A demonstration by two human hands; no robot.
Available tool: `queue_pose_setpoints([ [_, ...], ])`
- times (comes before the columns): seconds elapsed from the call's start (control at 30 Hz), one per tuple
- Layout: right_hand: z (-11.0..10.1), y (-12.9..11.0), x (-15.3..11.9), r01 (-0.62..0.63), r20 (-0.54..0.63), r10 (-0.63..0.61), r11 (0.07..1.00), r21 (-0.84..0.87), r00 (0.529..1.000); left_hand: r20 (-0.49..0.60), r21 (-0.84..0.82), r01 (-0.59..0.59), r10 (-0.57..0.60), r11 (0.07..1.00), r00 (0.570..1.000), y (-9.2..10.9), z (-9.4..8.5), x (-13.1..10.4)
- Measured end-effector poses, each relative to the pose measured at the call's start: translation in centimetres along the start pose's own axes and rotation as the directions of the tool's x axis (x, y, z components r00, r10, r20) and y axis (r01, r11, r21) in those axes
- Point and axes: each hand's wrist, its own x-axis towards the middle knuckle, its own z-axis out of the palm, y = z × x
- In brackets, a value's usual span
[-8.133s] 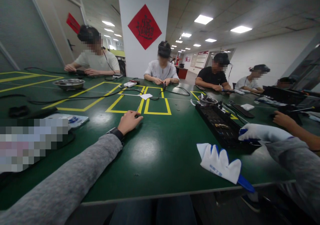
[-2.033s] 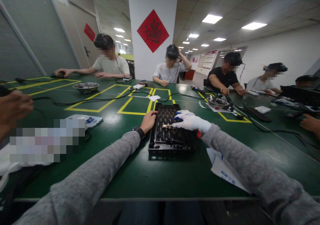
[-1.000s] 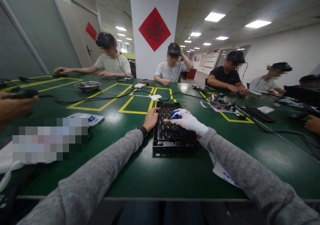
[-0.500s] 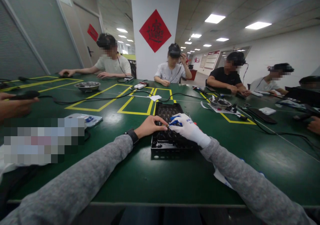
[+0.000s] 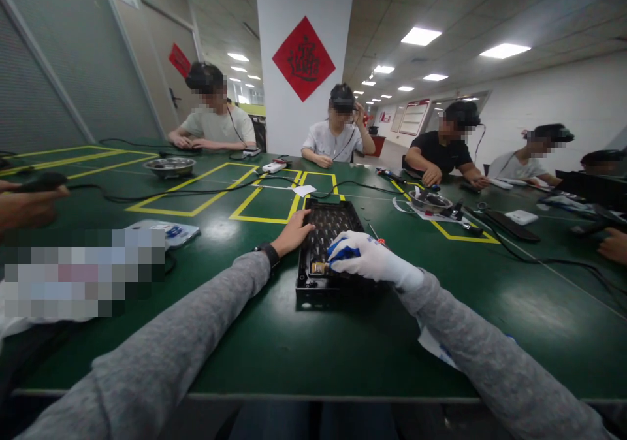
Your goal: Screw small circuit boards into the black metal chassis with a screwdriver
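Note:
A shallow black case [image 5: 327,221] lies on the green table in front of me, its inside patterned with rows of pale marks. My left hand [image 5: 294,232] is bare and rests at the case's left rim, with thumb and fingers apart. In a white glove with blue fingertips, my right hand [image 5: 362,257] is over the near right part of the case. Its fingers are closed on a small gold-coloured piece [image 5: 319,267], low over the near end of the case. The glove hides part of this piece and the case's right side.
A thin rod with a red end [image 5: 381,241] lies right of the case. Metal bowls [image 5: 170,168] stand farther off, one holding dark items. White paper [image 5: 304,190], black cables and a packet [image 5: 181,232] lie about. Several people sit around the table.
My left hand has let go of the small piece and moved up to the case's left rim. My right hand has brought the piece down and nearer to me.

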Motion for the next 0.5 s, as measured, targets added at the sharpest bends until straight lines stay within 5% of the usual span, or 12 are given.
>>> queue_pose_setpoints([
  [0.17, 0.38, 0.32, -0.14, 0.184, 0.094, -0.170, 0.969, -0.164, 0.981, -0.009, -0.061, 0.049, -0.050, 0.997, 0.999, -0.62, 0.21, 0.29],
  [0.5, 0.91, 0.38, -0.69, 0.221, 0.107, -0.200, 0.943, -0.248, 0.974, -0.139, 0.123, 0.072, -0.054, 0.990, 0.989, -0.17, -0.22, -0.43],
])
